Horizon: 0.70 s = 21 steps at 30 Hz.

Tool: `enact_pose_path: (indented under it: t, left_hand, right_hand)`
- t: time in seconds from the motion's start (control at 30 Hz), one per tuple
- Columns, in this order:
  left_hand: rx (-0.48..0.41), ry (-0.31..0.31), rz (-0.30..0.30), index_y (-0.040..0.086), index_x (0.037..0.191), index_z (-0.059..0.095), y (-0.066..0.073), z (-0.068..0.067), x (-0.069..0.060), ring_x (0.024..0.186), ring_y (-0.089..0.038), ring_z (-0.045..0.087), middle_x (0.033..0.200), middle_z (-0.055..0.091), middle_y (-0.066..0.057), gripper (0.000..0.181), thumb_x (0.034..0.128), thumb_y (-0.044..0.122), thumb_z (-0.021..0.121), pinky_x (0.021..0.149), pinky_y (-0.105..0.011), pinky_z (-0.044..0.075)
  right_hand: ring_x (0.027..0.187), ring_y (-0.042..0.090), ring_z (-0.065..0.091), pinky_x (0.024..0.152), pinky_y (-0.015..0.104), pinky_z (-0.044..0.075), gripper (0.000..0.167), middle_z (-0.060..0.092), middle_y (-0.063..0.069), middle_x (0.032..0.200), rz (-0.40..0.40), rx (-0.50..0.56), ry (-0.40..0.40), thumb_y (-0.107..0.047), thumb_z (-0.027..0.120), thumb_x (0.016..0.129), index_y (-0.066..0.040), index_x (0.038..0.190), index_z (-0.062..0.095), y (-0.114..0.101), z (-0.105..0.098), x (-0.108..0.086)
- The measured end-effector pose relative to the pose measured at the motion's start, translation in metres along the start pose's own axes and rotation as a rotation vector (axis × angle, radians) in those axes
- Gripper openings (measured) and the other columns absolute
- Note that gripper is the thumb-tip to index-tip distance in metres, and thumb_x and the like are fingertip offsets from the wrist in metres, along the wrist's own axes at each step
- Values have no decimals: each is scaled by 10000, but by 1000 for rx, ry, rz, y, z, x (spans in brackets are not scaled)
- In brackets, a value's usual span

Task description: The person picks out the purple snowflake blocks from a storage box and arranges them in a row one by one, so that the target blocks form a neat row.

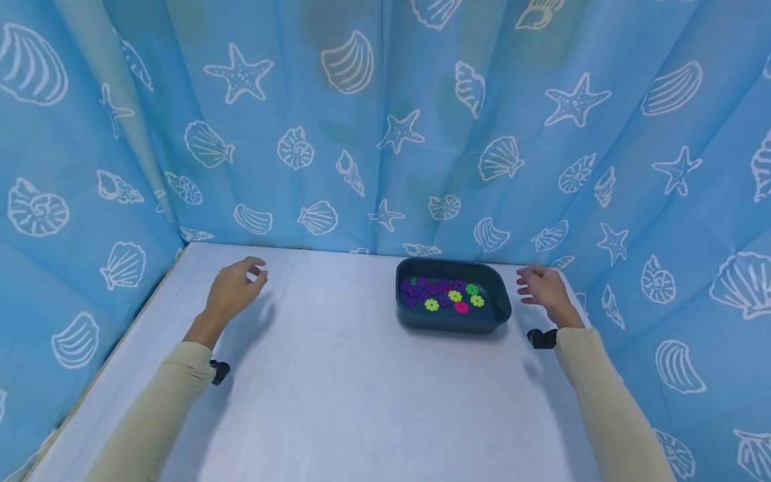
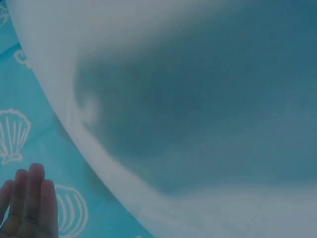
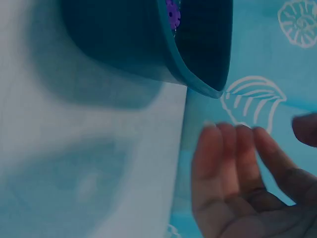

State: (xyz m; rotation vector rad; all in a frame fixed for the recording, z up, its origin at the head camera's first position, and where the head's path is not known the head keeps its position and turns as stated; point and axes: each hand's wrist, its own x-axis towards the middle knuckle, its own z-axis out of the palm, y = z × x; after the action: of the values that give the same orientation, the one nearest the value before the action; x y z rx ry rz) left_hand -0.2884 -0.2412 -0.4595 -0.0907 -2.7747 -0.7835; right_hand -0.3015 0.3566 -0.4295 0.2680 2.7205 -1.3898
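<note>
Hanging behind the table and down both sides is a big blue curtain (image 1: 337, 127) with white shells and starfish on it. Your white table (image 1: 325, 395) comes next. On it, toward the back and right of the middle, sits the dark tub (image 1: 448, 323). Your right hand (image 1: 545, 291) is just beside the tub's right end, not touching it. Its fingers are a little bent and close together, the thumb is away from them, and it holds nothing. Your left hand (image 1: 235, 288) is over the left part of the table, well apart from the tub. Its fingers are softly bent, and it holds nothing too. Inside the tub are small flower pieces (image 1: 431, 304), in purple, pink, green and yellow-green.

It looks like you are only getting ready, with no piece picked up. The next move seems to call for bringing a hand over the rim and pinching one piece, taking care not to bump the tub.

Some parts are hard to see. The table's near edge is cut off. The left wrist view has just some fingers in the corner, with no tub. In the right wrist view, the tub's wall hides nearly all the pieces. The purple ones overlap, so you can't count them.
</note>
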Motion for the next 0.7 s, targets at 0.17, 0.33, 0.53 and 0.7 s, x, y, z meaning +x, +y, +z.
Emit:
enact_pose_path:
  t: [0.17,0.33,0.53,0.7]
  left_hand:
    - [-11,-21,-23,37,1239,596,2,6,-3,900,-351,640,1082,668,-202,347,978,259,542,730,-479,541]
    - [-11,-41,-39,41,1250,591,3,11,-5,916,-357,638,1089,662,-205,357,985,272,526,739,-479,538]
    - [-18,-58,-49,48,1265,586,4,16,-6,923,-351,637,1099,659,-208,368,1001,293,508,751,-479,532]
    - [-32,-70,-55,58,1259,590,5,19,-6,936,-343,627,1111,657,-199,387,1016,335,470,769,-482,519]
  right_hand:
    - [1098,328,585,893,361,540,566,439,263,1407,181,86,-85,-378,350,1048,22,1448,371,3,2,9]
    - [1018,280,594,835,308,558,552,457,252,1362,246,120,-135,-352,392,1042,41,1430,375,7,7,16]
    - [1003,272,580,808,296,561,527,475,230,1321,283,129,-144,-309,415,1040,51,1424,383,10,11,21]
    - [1077,310,561,813,304,562,547,450,232,1358,326,148,-141,-312,429,1028,49,1433,368,12,15,24]
